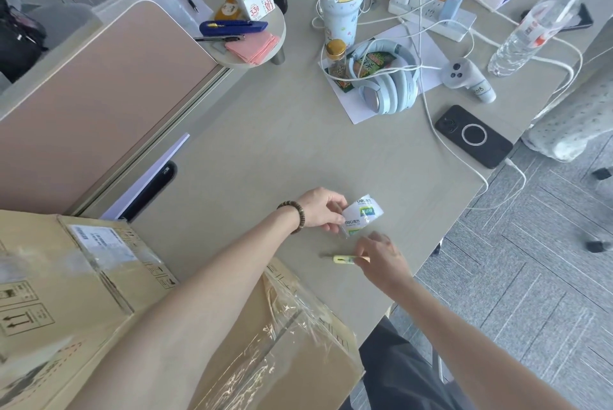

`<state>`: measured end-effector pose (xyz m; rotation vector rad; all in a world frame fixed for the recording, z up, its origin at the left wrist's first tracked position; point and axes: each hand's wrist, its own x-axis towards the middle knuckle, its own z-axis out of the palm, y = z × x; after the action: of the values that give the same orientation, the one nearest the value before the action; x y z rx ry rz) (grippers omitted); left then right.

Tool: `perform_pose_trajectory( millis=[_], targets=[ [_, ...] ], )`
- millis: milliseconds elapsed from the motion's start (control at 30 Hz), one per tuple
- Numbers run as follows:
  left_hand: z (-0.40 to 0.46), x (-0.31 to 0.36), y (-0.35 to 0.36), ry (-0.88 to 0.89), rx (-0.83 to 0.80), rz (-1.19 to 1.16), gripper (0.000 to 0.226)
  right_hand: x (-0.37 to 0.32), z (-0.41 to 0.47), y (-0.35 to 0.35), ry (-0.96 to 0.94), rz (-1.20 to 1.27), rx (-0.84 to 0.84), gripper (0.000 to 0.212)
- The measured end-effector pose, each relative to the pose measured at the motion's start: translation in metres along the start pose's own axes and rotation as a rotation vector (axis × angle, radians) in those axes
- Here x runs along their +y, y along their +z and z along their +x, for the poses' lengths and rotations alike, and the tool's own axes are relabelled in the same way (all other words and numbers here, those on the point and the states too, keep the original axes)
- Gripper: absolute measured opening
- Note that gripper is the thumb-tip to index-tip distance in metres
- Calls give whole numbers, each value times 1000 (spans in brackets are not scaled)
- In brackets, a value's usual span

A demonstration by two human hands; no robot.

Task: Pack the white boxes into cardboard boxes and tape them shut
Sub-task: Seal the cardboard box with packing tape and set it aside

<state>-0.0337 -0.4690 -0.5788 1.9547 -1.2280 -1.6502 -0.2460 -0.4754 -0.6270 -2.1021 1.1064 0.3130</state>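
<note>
While left hand (pixel 320 210) pinches wrapper (pixel 363 214), right hand (pixel 381 260) gripping knife (pixel 345 258), cardboard box (pixel 99 293) beside.

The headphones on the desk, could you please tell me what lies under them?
The headphones rest on a white paper sheet, among white cables and snack packets. What lies directly beneath the ear cups is hidden.

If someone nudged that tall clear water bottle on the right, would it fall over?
Probably. The water bottle is tall and narrow and already stands tilted in this view, so it looks apt to tip. Being round, it would likely roll toward the cables once down. Its thin clear plastic probably dents rather than breaks.
</note>
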Motion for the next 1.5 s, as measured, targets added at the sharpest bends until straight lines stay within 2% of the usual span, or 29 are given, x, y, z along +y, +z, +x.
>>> perform_pose_trajectory(
  millis=[100, 200, 300, 400, 467, 567, 633, 767, 867, 967, 1067, 1167, 1333, 1500],
  targets=[
    [1, -5, -2, -15, 29, 0, 14, 5, 0, -7, 20, 60, 78, 13],
    [2, -8, -4, -38, 44, -14, 19, 8, 1, -26, 70, 123, 267, 34],
    [4, -11, -5, -100, 30, -74, 38, 2, 9, -46, -63, 45, 420, 60],
    [7, -13, -4, -151, 13, -126, 54, -8, 26, -57, -271, -161, 323, 70],
    [7, -13, -6, -170, -11, -99, 64, -10, 37, -59, -396, -259, 260, 69],
    [7, -13, -12, -204, -34, 188, 71, -13, 45, -62, -414, -242, 217, 56],
    [5, -13, -17, -240, -46, 306, 63, -16, 46, -65, -386, -225, 168, 48],
    [-1, -14, -31, -288, -63, 310, 27, -22, 44, -68, -382, -196, 167, 44],
    [-12, -13, -47, -283, -3, 247, 18, -31, 41, -72, -353, -128, 172, 43],
    [-28, -8, -69, -246, -18, 176, 8, -47, 40, -79, -319, -81, 177, 43],
    [-49, -5, -92, -228, -9, 129, 14, -69, 44, -86, -303, -41, 183, 43],
    [-69, -5, -115, -228, 94, 61, 21, -93, 49, -93, -293, 5, 182, 43],
    [-104, -8, -155, -168, 403, -78, 13, -141, 56, -101, -252, 41, 141, 52],
    [-132, -4, -191, -106, 630, -106, 8, -195, 58, -103, -226, 154, 140, 58]
  ],
)
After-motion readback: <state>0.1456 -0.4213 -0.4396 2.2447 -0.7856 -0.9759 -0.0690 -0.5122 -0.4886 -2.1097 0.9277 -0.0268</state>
